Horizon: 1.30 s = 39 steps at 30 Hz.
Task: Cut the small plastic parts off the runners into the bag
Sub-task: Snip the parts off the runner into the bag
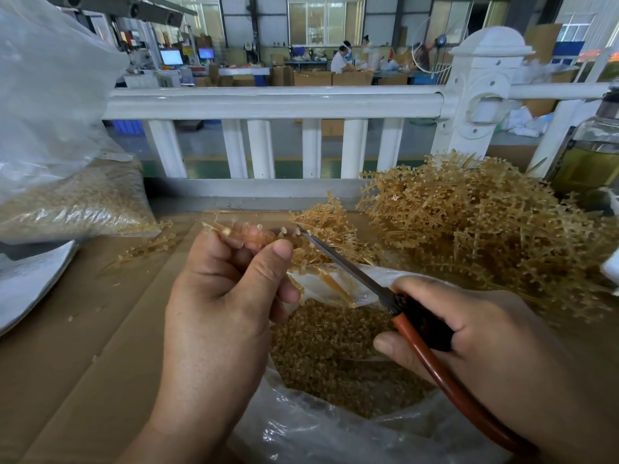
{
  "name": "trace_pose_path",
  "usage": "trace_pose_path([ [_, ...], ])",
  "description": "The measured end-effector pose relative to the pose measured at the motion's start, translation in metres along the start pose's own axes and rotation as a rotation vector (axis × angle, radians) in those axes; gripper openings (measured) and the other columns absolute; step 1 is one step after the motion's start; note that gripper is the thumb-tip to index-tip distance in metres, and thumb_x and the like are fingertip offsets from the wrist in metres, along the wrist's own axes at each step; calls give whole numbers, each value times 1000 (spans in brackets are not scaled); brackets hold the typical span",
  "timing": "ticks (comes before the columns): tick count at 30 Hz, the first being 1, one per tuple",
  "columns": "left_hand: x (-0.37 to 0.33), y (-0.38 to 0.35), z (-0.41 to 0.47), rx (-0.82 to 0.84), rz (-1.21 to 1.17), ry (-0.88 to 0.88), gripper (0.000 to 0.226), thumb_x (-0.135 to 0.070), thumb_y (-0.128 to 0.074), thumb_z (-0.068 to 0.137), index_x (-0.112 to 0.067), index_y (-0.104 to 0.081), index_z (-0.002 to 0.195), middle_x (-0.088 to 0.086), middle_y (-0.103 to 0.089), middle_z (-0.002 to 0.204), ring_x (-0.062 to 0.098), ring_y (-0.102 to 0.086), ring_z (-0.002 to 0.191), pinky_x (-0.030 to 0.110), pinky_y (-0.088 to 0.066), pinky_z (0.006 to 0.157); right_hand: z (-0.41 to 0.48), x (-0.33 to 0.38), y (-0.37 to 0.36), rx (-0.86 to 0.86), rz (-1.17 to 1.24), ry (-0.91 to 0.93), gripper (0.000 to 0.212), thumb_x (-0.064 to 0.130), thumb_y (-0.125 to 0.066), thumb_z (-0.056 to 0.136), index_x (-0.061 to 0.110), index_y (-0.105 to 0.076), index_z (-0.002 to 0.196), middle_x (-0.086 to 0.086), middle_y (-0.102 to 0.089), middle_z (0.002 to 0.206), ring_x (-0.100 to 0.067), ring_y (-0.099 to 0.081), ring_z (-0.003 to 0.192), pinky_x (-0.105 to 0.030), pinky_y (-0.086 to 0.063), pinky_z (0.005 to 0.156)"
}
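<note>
Runner (249, 233) with small amber plastic parts along it sits pinched in the left hand (227, 296), whose thumb and curled fingers close round it just above the far edge of the open bag (335, 437); the little pegs stick up past the fingertips. The right hand (469, 329) hangs over the right side of the bag and grips a cutting tool (338, 262), its fingers wrapped round the black body while a red-orange handle or tube runs back under the wrist. The narrow metal blade slants up and away from the bag, and its tip meets the end of the runner held by the left hand; whether it has more than one blade cannot be told. Inside the bag, directly below both hands, lies a deep layer of loose cut parts (335, 346), and a bare strip of runner rests on its far lip. Just beyond the bag lies a small heap of runners (328, 222), and to the far right of it rises a much larger tangled pile (485, 229). Brown cardboard (83, 346) spreads left of the bag, with a few stray runners (147, 246) on it. Further left stands a second clear bag (67, 202) full of parts. Behind everything runs a white railing (268, 102), and a bottle (589, 155) of yellowish liquid stands at the far right.
</note>
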State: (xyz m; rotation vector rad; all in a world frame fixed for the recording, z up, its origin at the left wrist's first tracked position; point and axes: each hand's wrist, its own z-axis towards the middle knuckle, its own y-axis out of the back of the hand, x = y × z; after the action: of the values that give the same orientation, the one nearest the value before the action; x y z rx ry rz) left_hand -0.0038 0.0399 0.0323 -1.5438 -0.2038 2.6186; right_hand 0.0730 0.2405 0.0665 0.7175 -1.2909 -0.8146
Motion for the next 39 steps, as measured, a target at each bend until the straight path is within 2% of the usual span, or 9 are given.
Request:
trace_pose_path([
  [6,-2,0,0,-2,12,15,9,-30,-72,86,-30,-65,81,8,-65,62,15,-60,52,19,-48,50,0,1,2,13,-10,2,49,81,-51,68,43,-55,99,13,-67,74,-4,-63,63,-26,-49,57],
  [12,-3,0,1,-13,30,27,9,-32,-72,85,-31,-65,80,8,-65,61,17,-60,51,20,-48,50,0,-1,2,8,-16,7,56,84,-47,66,40,-56,100,11,-67,75,-5,-64,64,-27,-49,58],
  [18,-3,0,1,-15,26,40,14,-28,-76,88,-22,-64,85,9,-65,62,15,-61,52,19,-48,50,1,0,2,12,-25,26,45,77,-53,70,40,-55,95,10,-65,71,-6,-62,62,-28,-48,55],
  [21,-5,1,0,-14,28,46,14,-29,-75,89,-26,-63,83,9,-65,61,15,-60,52,19,-49,50,1,-2,1,9,-25,39,44,77,-53,71,40,-55,93,13,-64,70,-6,-62,62,-27,-48,57],
  [25,-6,-1,1,-12,14,68,16,-32,-72,84,-18,-63,87,12,-64,63,15,-59,51,19,-48,50,1,-5,1,19,-2,28,51,82,-53,69,39,-57,98,16,-66,75,-3,-63,63,-25,-49,58],
  [29,-6,-2,0,0,5,74,28,-32,-74,83,-8,-63,94,10,-65,62,15,-58,50,19,-47,49,2,-10,0,37,20,9,62,90,-48,63,45,-53,106,16,-69,79,-1,-65,63,-30,-54,57],
  [33,-6,-2,0,21,2,75,32,-33,-78,82,-7,-64,93,8,-66,62,14,-57,49,19,-47,49,3,-11,-1,54,26,-3,72,97,-43,59,46,-51,109,20,-69,85,1,-66,67,-32,-57,63],
  [37,-9,-3,-1,30,1,76,33,-34,-71,80,-5,-63,95,4,-70,66,12,-57,48,17,-46,47,3,-10,0,53,34,14,68,98,-42,58,56,-48,110,34,-64,92,9,-64,77,-17,-51,75],
  [39,-10,-3,-1,25,-3,82,32,-34,-71,79,-6,-62,93,4,-70,66,13,-57,48,17,-46,47,3,-10,1,62,44,11,68,97,-43,57,56,-48,111,34,-64,94,8,-65,81,-16,-50,79],
])
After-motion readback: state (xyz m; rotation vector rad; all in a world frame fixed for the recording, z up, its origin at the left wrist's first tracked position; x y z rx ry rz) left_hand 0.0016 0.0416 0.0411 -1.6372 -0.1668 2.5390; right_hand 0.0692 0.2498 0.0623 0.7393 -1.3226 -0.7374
